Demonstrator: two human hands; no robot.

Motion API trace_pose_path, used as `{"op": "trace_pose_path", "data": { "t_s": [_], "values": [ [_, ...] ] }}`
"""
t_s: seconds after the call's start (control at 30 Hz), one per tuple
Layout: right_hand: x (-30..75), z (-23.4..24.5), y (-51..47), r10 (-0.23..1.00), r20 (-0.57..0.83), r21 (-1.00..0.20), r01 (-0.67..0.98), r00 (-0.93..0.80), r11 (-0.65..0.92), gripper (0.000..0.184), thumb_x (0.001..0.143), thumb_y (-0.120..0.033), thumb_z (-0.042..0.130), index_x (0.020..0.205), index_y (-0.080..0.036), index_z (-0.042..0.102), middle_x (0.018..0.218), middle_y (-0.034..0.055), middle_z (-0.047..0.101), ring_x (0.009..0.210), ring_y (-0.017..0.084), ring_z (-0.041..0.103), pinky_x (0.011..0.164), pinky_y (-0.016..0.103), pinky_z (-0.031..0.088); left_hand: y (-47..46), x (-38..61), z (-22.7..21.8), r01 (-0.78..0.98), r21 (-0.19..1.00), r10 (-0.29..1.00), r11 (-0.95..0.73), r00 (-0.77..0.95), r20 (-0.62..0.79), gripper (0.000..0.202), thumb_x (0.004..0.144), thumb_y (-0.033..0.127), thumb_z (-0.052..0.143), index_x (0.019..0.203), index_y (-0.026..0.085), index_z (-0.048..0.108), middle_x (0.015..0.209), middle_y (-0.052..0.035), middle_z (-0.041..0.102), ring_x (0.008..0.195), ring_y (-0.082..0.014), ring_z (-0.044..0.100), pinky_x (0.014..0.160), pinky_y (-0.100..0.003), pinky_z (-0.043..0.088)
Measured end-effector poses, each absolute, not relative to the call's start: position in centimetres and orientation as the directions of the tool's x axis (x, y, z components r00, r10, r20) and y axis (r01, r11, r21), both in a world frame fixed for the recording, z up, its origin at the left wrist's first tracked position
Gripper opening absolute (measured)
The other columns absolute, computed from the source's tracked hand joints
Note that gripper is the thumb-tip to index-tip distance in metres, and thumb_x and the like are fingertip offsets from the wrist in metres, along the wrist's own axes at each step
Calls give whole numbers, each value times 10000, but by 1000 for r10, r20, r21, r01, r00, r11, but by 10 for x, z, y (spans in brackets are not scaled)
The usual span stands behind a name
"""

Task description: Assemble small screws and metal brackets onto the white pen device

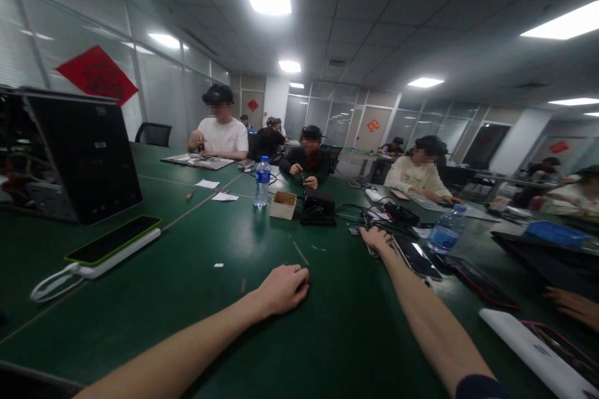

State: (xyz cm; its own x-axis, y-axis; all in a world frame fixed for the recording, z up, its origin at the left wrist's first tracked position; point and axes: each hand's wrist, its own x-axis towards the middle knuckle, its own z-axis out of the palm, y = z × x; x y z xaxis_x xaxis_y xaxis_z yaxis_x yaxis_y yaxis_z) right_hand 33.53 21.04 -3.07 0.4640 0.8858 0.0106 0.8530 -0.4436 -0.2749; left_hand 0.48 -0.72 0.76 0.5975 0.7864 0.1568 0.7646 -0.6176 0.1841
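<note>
My left hand [283, 288] rests palm down on the green table [262, 349], its fingers curled into a loose fist. Nothing shows in it. My right hand [375, 239] is stretched forward to the right, its fingers bent down over the tabletop beside tangled black cables [355, 212]. Whatever lies under those fingers is hidden; a bit of pale cord shows below them. A small grey piece [353, 230] lies just left of the fingertips. Right of that hand is a dark phone [416, 257] with a bright reflection.
Near the middle stand a water bottle [262, 182], a small cardboard box [283, 206] and a black case [317, 207]. Another bottle [447, 230] stands right. A computer tower [84, 156] and charging phone [115, 240] are left. Several people sit around; another person's hand [573, 307] is at right.
</note>
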Motion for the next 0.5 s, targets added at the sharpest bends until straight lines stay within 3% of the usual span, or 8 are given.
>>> {"op": "trace_pose_path", "data": {
  "t_s": [0.1, 0.27, 0.5],
  "values": [
    [336, -31, 215, 887, 17, -254, 860, 461, -442, 613, 916, -461, 263, 1314, -33, 446, 1340, 297, 396, 1256, 392, 387, 932, 486, 368, -8, 5, 10, 766, 164, 784, -621, 605, 143, 89, 900, 282, 434, 897, 214, 491, 885, -21, 587, 761, -162, 574, 670, -268, 432],
    [349, -23, 221, 943, 9, -199, 924, 334, -326, 365, 884, -223, 406, 1145, -84, 619, 1203, 239, 562, 1138, 312, 542, 898, 368, 422, -9, 6, 10, 774, 193, 798, -603, 586, 142, 86, 896, 278, 440, 890, 214, 498, 887, -12, 591, 764, -154, 573, 682, -267, 435],
    [360, -15, 220, 978, 26, -115, 972, 208, -204, 272, 833, -146, 519, 1062, -146, 667, 1089, 183, 642, 1057, 286, 601, 853, 340, 452, -11, 6, 13, 771, 224, 802, -597, 584, 128, 86, 890, 283, 448, 885, 215, 502, 878, -10, 591, 770, -155, 571, 693, -271, 439]
  ]
}}
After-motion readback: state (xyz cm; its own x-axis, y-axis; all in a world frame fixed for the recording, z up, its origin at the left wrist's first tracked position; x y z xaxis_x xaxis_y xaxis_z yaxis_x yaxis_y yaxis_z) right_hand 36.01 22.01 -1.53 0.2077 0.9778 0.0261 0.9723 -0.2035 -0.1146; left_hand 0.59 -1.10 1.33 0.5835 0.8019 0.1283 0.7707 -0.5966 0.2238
